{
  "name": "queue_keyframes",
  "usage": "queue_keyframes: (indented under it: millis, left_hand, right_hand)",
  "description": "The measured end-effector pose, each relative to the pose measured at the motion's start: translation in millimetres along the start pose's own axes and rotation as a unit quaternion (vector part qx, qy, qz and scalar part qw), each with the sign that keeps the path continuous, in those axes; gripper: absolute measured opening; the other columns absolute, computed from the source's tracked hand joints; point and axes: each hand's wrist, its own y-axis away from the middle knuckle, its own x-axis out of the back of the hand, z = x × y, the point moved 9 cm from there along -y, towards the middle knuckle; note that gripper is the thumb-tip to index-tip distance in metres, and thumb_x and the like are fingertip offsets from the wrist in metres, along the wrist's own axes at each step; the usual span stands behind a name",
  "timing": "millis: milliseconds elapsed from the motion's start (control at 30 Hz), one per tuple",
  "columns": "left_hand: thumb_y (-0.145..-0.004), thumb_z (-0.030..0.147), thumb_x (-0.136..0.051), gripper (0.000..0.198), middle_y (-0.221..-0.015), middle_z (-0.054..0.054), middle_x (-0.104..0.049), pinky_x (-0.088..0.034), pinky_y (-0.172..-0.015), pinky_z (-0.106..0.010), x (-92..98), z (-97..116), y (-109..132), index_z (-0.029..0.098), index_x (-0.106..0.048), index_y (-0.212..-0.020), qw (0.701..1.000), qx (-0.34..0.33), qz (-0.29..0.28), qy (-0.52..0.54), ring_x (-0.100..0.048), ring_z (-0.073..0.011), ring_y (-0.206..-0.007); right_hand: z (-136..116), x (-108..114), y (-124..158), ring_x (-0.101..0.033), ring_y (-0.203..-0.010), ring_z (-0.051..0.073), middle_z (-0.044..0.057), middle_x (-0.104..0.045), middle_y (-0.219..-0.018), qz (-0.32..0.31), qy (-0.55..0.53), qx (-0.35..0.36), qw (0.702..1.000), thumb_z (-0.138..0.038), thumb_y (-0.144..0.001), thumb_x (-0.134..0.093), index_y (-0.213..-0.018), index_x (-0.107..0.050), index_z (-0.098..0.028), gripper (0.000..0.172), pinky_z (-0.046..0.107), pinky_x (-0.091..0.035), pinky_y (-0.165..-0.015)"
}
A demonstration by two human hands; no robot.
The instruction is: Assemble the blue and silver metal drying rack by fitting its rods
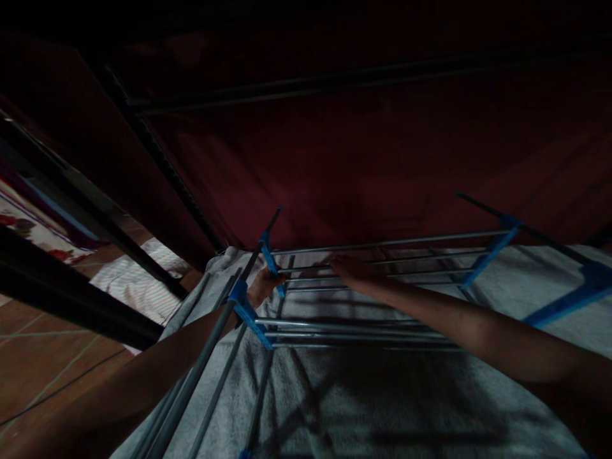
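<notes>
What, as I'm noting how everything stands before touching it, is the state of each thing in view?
Left hand: at the far-left blue bracket, grip unclear.
Right hand: over the thin rods, grip unclear.
Blue bracket: attached to a pole.
Thin rods: roughly parallel, running crosswise.
Gray cloth: spread, creased, beneath the rods.
Striped cloth: rumpled, on the tiled floor.
Cable: stretched across the floor.
</notes>
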Motion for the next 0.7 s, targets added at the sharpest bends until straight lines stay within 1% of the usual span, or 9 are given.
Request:
queue_keyframes:
  millis: [100, 167, 267, 400, 500, 600, 700]
  left_hand:
    - [-0.054, 0.037, -0.088, 0.037, -0.083, -0.002, -0.074, -0.052, -0.091, -0.042, 0.6, -3, -3, 0.023, -0.065, -0.08, 1.0, 0.002, -0.002, -0.003, -0.066, -0.0272, -0.088]
    - [-0.052, 0.036, -0.087, 0.037, -0.082, -0.002, -0.073, -0.051, -0.09, -0.041, 1.0, -4, -5, 0.023, -0.065, -0.079, 1.0, -0.001, -0.001, -0.004, -0.065, -0.0262, -0.087]
    - [-0.051, 0.034, -0.085, 0.035, -0.078, -0.001, -0.07, -0.051, -0.087, -0.038, 1.4, -5, -7, 0.023, -0.065, -0.077, 1.0, -0.006, 0.002, -0.006, -0.064, -0.0238, -0.082]
    - [-0.053, 0.032, -0.083, 0.03, -0.076, -0.001, -0.068, -0.05, -0.082, -0.037, 1.1, -4, -7, 0.022, -0.065, -0.076, 1.0, -0.01, 0.004, -0.015, -0.061, -0.0225, -0.078]
    - [-0.054, 0.032, -0.082, 0.028, -0.074, -0.002, -0.067, -0.049, -0.08, -0.036, -0.4, -1, -6, 0.022, -0.064, -0.073, 1.0, -0.015, 0.0, -0.026, -0.06, -0.022, -0.077]
    - [-0.055, 0.032, -0.081, 0.026, -0.072, -0.001, -0.066, -0.048, -0.078, -0.034, -0.9, 0, -6, 0.022, -0.065, -0.072, 0.999, -0.016, 0.001, -0.033, -0.059, -0.0211, -0.075]
    - [-0.055, 0.031, -0.08, 0.024, -0.07, -0.001, -0.065, -0.047, -0.075, -0.034, -0.5, 0, -7, 0.022, -0.064, -0.071, 0.999, -0.013, 0.008, -0.042, -0.057, -0.0206, -0.073]
  right_hand:
    - [-3, 6, 1, -0.059, -0.13, 0.025, 0.011, -0.068, -0.135, 0.009, -0.005, 0.01, 1.0, -0.005, -0.097, -0.04, -0.13, -0.066, -0.02, 0.045, 0.041, -0.045, -0.111]
    - [-4, 10, 0, -0.06, -0.127, 0.025, 0.01, -0.069, -0.133, 0.017, -0.008, 0.009, 1.0, -0.008, -0.098, -0.041, -0.13, -0.066, -0.021, 0.042, 0.042, -0.047, -0.109]
    - [-4, 16, -1, -0.059, -0.128, 0.025, 0.011, -0.068, -0.134, 0.018, -0.002, -0.008, 1.0, -0.01, -0.1, -0.042, -0.128, -0.066, -0.019, 0.039, 0.04, -0.046, -0.108]
    - [-7, 23, -1, -0.06, -0.127, 0.024, 0.013, -0.067, -0.134, 0.012, -0.004, -0.014, 1.0, -0.011, -0.101, -0.043, -0.127, -0.067, -0.018, 0.036, 0.039, -0.044, -0.109]
    - [-8, 30, 0, -0.061, -0.126, 0.023, 0.012, -0.068, -0.134, 0.016, -0.008, -0.028, 0.999, -0.009, -0.101, -0.043, -0.127, -0.068, -0.018, 0.037, 0.038, -0.043, -0.11]
    - [-11, 36, 2, -0.063, -0.121, 0.023, 0.012, -0.07, -0.131, 0.013, -0.013, -0.032, 0.999, -0.007, -0.1, -0.042, -0.125, -0.069, -0.018, 0.038, 0.037, -0.045, -0.107]
    - [-12, 38, 1, -0.065, -0.118, 0.024, 0.012, -0.072, -0.127, 0.009, -0.014, -0.039, 0.999, -0.01, -0.101, -0.043, -0.122, -0.071, -0.017, 0.036, 0.037, -0.046, -0.104]
